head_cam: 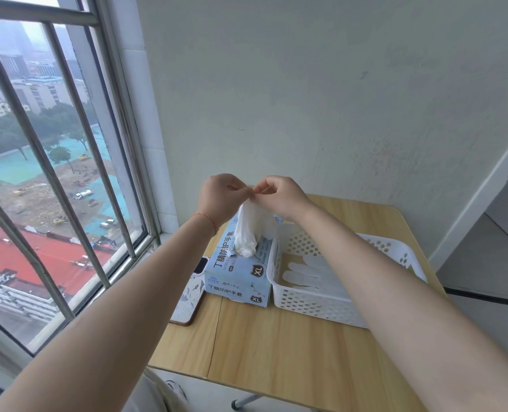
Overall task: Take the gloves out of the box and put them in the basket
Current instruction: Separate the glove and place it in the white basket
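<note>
At far left a barred window (pixel 53 162) looks down on rooftops and a dug-up lot. Next, a phone (pixel 188 295) in a pale patterned case lies on the left edge of the wooden surface (pixel 276 346), just beside the box (pixel 240 275). The box is light blue, marked XL, and stands touching the left wall of the white basket (pixel 350 307). Above the box, the left hand (pixel 221 197), with a thin red cord at its wrist, pinches the top edge of a white glove (pixel 251 230) between thumb and curled fingers. The right hand (pixel 279 197) meets it there, its fingers also curled and pinching the same top edge, so the two hands touch or nearly touch. The glove hangs down from that grip, crumpled, with its lower end at the opening in the top of the box. In the perforated basket at right, white gloves (pixel 306 272) lie flat on the bottom, partly hidden by the right forearm. A plain wall (pixel 321 84) stands behind the surface.
</note>
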A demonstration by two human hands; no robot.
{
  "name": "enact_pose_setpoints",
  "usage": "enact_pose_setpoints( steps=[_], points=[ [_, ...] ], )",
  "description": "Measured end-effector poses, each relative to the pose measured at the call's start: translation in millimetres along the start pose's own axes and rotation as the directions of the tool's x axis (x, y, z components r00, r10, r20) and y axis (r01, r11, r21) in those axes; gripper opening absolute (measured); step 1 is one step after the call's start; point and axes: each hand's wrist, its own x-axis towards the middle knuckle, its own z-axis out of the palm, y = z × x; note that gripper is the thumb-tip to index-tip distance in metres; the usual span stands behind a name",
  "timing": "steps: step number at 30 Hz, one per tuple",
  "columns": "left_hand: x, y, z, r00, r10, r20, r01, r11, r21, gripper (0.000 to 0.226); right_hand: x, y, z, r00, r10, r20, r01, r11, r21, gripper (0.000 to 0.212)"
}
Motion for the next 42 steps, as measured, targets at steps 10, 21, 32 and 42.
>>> enact_pose_setpoints(
  steps=[10, 21, 32, 42],
  points=[
    [-5.7, -17.5, -6.6, 0.969, -0.055, 0.239, 0.074, 0.995, -0.072, 0.017, 1.9, -16.3, 3.2, 0.984, -0.123, -0.132, 0.116, 0.992, -0.056, 0.005],
    [-1.1, -24.3, -11.9, 0.987, -0.115, 0.111, 0.114, 0.993, 0.008, 0.014, -5.8, -13.1, -0.6, 1.0, 0.015, 0.024, -0.007, 0.953, -0.303, 0.011],
    [-5.8, -14.8, -18.5, 0.988, -0.091, 0.128, 0.096, 0.995, -0.035, 0.004, 3.1, -38.2, -0.1, 0.976, -0.111, -0.187, 0.08, 0.982, -0.169, 0.024],
    [-9.7, 14.2, -31.6, 0.989, -0.072, 0.131, 0.104, 0.961, -0.255, 0.017, -3.5, -11.5, -22.6, 0.993, 0.056, -0.103, -0.08, 0.964, -0.254, 0.017]
  ],
)
